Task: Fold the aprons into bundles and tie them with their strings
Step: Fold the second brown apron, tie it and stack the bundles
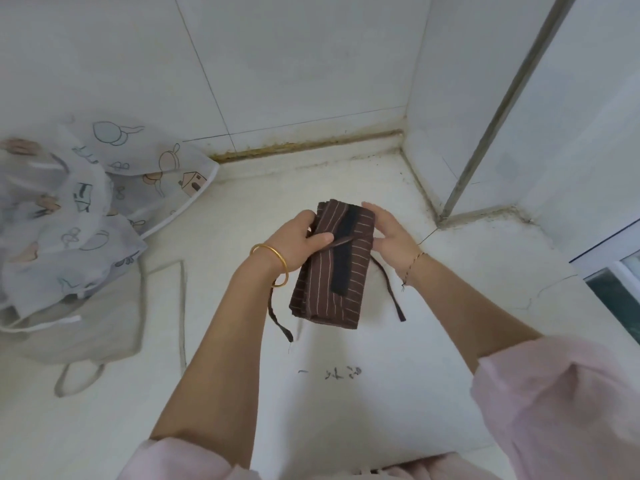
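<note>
Left hand [299,242]: my fingers grip the brown apron [325,289] at its 9 o'clock edge, thumb pinning a string [337,241] | right hand [393,233]: fingers clasp its 3 o'clock edge | apron over table [381,393] centre

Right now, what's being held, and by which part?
The folded brown striped apron: left hand grips its left side, thumb pinning a string; right hand holds its right side.
</note>
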Available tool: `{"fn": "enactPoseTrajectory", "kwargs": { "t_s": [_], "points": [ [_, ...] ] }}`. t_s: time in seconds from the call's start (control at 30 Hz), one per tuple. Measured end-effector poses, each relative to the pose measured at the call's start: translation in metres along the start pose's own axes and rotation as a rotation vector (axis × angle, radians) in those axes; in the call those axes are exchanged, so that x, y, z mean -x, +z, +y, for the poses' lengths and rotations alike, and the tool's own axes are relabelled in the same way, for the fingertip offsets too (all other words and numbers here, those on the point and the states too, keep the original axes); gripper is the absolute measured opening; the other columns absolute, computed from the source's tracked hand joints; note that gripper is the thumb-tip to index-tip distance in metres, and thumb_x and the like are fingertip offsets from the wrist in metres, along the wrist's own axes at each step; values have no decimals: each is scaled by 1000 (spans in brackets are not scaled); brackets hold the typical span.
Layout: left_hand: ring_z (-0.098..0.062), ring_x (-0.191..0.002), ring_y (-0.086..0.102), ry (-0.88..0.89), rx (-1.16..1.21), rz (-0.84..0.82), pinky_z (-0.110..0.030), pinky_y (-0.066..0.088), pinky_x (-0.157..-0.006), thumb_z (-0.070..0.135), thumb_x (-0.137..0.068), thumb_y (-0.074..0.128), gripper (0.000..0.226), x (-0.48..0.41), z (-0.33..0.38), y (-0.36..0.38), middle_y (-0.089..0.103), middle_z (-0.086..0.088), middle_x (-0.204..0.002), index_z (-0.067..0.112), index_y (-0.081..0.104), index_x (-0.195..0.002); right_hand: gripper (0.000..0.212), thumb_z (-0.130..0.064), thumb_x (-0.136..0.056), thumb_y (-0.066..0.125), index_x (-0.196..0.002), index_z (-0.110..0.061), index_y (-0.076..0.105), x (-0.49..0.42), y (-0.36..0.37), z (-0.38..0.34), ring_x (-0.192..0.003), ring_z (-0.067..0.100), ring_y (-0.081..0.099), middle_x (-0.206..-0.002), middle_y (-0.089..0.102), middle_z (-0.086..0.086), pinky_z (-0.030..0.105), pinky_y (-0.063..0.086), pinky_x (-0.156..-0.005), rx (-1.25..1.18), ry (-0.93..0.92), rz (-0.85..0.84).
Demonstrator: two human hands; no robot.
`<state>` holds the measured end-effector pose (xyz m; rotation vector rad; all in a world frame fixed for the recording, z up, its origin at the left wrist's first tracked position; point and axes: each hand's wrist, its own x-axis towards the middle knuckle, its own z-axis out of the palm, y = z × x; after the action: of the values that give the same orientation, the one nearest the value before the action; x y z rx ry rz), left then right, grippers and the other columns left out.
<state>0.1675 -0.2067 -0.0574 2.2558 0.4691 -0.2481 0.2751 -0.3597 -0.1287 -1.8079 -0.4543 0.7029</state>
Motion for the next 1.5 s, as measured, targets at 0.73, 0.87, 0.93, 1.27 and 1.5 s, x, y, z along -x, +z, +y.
{"fn": "enactPoseTrajectory", "kwargs": {
  "t_s": [0.73, 0.87, 0.93, 1.27, 1.5],
  "points": [
    [-14, -72, 51, -33, -12, 40, -20, 37, -52, 34, -96, 48, 22, 4, -9, -40, 55, -2, -92, 17, 42, -108, 18, -15, -100, 41, -96, -14, 58, 6, 35, 0, -67, 18, 62, -77, 61, 3, 29, 53, -74, -230, 141, -125],
    [-21, -87, 49, -119, -100, 199, -28, 37, -70, 32, -96, 51, 31, 0, -15, -38, 52, -5, -102, 9, 46, -115, 26, -19, -101, 36, -91, -12, 59, 13, 24, -2, -37, 7, 29, -60, 41, 0, 24, 42, -51, -274, 199, -48],
    [-21, -88, 48, -155, -119, 235, -30, 36, -73, 31, -95, 52, 33, -2, -15, -33, 49, -5, -100, 6, 46, -117, 27, -18, -100, 40, -87, -11, 62, 17, 19, -6, -40, 8, 26, -59, 36, 0, 22, 35, -47, -240, 199, -3],
    [-26, -81, 54, -208, -75, 270, -35, 49, -71, 30, -88, 60, 28, -10, -13, -10, 53, -7, -92, 11, 43, -100, 14, -17, -91, 57, -79, -11, 54, 22, 10, -23, -40, 8, 28, -62, 39, 0, 21, 40, -45, -206, 235, 32],
    [-22, -80, 49, -125, -131, 262, -29, 37, -67, 30, -89, 60, 25, -6, -12, -10, 51, -3, -90, 12, 44, -97, 10, -18, -92, 54, -87, -9, 56, 17, 1, -31, -43, 11, 35, -68, 50, 3, 23, 43, -45, -82, 250, 95]
  ]
}}
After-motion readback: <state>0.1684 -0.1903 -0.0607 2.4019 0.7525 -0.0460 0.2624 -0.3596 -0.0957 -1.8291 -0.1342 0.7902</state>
